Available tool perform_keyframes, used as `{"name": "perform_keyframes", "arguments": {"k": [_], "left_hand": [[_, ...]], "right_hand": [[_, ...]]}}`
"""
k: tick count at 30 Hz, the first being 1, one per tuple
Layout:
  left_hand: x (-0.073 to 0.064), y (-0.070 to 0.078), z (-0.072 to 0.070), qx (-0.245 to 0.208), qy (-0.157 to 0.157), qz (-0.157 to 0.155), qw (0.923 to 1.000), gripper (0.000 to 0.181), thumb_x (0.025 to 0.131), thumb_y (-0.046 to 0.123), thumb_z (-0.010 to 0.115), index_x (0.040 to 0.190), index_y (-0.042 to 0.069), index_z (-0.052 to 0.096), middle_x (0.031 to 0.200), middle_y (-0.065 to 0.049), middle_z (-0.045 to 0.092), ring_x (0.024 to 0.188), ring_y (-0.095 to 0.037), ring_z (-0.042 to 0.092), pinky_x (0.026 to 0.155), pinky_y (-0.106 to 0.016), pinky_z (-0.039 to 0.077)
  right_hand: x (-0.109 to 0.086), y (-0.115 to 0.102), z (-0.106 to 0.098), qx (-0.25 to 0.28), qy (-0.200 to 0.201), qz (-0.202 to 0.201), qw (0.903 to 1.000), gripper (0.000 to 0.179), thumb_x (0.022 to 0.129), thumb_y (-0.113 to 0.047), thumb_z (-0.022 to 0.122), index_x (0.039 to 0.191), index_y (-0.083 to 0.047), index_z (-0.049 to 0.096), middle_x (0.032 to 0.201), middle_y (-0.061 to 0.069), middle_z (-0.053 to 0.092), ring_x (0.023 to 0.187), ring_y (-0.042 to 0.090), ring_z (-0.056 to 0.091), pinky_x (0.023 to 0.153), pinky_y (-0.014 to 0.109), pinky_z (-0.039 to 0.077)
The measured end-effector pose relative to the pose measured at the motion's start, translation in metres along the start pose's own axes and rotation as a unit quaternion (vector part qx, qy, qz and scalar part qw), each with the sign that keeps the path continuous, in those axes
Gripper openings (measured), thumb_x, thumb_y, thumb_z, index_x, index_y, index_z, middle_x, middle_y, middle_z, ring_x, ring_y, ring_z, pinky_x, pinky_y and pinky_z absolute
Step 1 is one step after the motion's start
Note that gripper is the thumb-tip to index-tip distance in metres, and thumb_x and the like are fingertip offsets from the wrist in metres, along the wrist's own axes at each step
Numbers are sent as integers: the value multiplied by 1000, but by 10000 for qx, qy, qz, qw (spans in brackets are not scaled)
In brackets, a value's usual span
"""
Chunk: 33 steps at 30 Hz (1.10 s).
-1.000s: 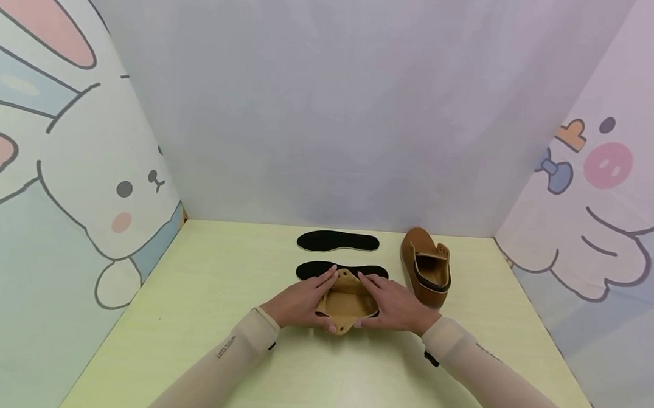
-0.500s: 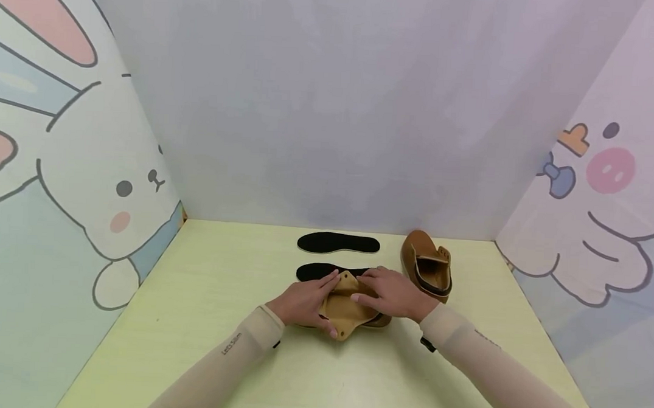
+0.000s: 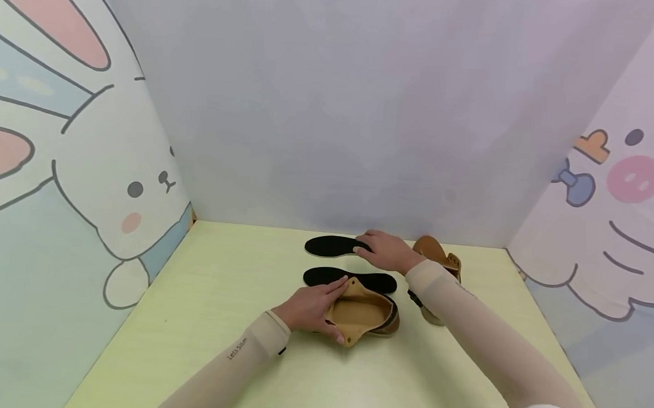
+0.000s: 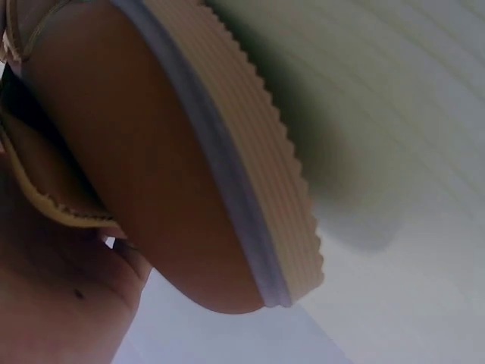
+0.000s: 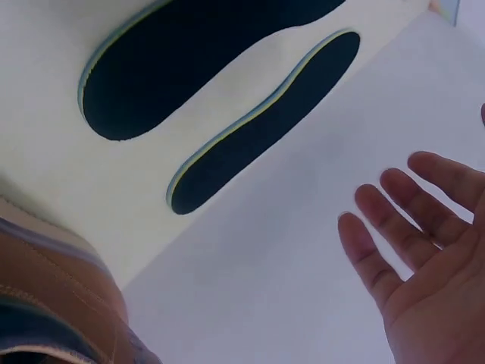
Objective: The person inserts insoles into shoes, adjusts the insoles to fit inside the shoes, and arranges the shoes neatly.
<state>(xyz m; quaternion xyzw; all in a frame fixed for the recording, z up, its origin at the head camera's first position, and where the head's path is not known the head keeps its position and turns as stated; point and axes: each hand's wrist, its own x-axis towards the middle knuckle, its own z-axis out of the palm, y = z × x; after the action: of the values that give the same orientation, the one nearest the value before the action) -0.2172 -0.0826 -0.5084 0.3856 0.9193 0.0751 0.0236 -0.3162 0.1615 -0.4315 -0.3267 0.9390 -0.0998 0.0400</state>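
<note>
Far black insole (image 3: 330,246) lies flat at the back of the table (image 3: 236,273), long axis running left to right; the nearer right hand (image 3: 387,251) hovers over its right end, fingers spread, while the left hand (image 3: 310,305) grips the brown shoe (image 3: 361,315).

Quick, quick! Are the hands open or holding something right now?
Left hand: holding the brown shoe at its opening.
Right hand: open, holding nothing, at the far black insole.
</note>
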Motion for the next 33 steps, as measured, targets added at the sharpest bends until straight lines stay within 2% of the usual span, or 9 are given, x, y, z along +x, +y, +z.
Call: {"name": "perform_keyframes", "arguments": {"k": [5,9,14,20,23,26,29,31,33], "left_hand": [[-2,2,1,12,-55,-84,9999,123,71,88,61,162,12,26,166,-4,25,138,-21,48,92,-35,54],[-3,4,2,71,-26,-105,9999,122,71,87,63,161,13,27,165,-4,28,134,-21,51,89,-34,55],[-3,6,3,74,-16,-64,10000,121,71,86,64,161,13,29,164,-4,30,130,-20,54,86,-33,55],[-3,9,2,136,-13,-98,9999,121,71,87,64,161,13,30,163,-4,33,127,-19,56,84,-33,55],[-4,9,1,154,2,-112,9998,121,71,86,64,160,13,31,163,-4,33,127,-20,56,85,-33,55],[-5,7,2,219,0,-157,9996,121,71,87,64,161,14,29,164,-2,31,128,-20,56,85,-33,55],[-5,5,4,245,25,-192,9995,123,70,88,62,162,14,27,165,-1,29,128,-20,55,85,-33,55],[-4,3,6,248,55,-190,9995,124,70,89,61,162,14,26,165,-1,28,129,-20,55,85,-33,55],[-4,2,5,208,80,-189,9996,124,70,89,62,162,13,26,166,-1,27,130,-21,54,86,-33,55]], "right_hand": [[23,19,12,257,-101,102,9996,47,111,-24,42,150,2,45,155,22,40,140,37,42,113,52,36],[33,34,25,208,-547,418,9974,46,110,-15,37,152,5,40,156,23,38,144,38,36,117,51,32],[31,43,37,247,-1301,1060,9855,47,110,-10,34,155,3,36,159,22,34,146,38,32,118,50,29],[25,48,46,-8,-1752,1111,9782,46,108,-10,34,151,3,44,155,22,41,142,39,39,116,50,33],[22,52,46,-146,-1736,1058,9790,43,106,-9,37,144,4,53,146,23,51,134,38,50,109,48,41],[19,54,43,-196,-1729,1119,9784,39,104,-7,42,138,4,59,137,22,59,119,33,60,94,43,48],[17,54,40,-283,-1834,1242,9747,34,103,-5,45,131,3,64,127,20,65,105,28,63,81,39,47],[16,53,37,-402,-1941,1295,9716,27,103,-4,48,118,1,69,110,16,69,89,23,63,73,36,46],[16,50,34,-604,-1950,1296,9703,22,102,-3,51,110,-2,71,99,13,69,80,19,60,69,34,44]]}}
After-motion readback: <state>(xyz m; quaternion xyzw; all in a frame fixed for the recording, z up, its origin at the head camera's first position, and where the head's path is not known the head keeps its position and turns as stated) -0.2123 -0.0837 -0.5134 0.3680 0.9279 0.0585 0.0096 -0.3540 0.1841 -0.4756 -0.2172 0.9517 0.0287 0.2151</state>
